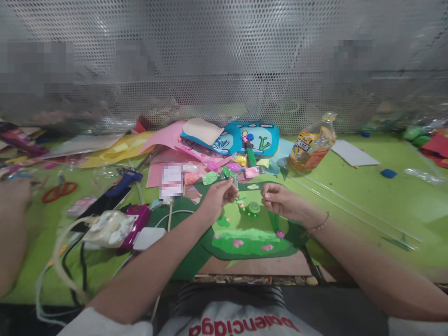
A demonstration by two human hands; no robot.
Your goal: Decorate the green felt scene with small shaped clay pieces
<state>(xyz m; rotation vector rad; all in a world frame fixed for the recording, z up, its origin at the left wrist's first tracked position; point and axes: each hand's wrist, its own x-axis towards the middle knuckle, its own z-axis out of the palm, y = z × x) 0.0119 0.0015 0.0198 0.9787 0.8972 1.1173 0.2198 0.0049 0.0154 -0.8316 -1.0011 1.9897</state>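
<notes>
A green craft picture (241, 254) lies in front of me. It carries a green spiral (254, 208), a small pale figure (241, 204), a white cloud shape (252, 186) and pink blobs (238, 243) along its lower part. Over its upper left edge is my left hand (222, 196), thumb and fingers pinched together; what they hold, if anything, is too small to tell. My right hand (280, 200) is also pinched, over the picture's upper right, its fingertips pointing inward. Anything between them is hidden. The two hands are apart.
Behind the picture are small bags of coloured clay (210, 178) and a blue craft picture (268, 140). A plastic bottle (311, 144) stands to the right. At left lie a blue glue gun (122, 183), red-handled scissors (59, 191) and cables; another person's arm (14, 228) reaches in.
</notes>
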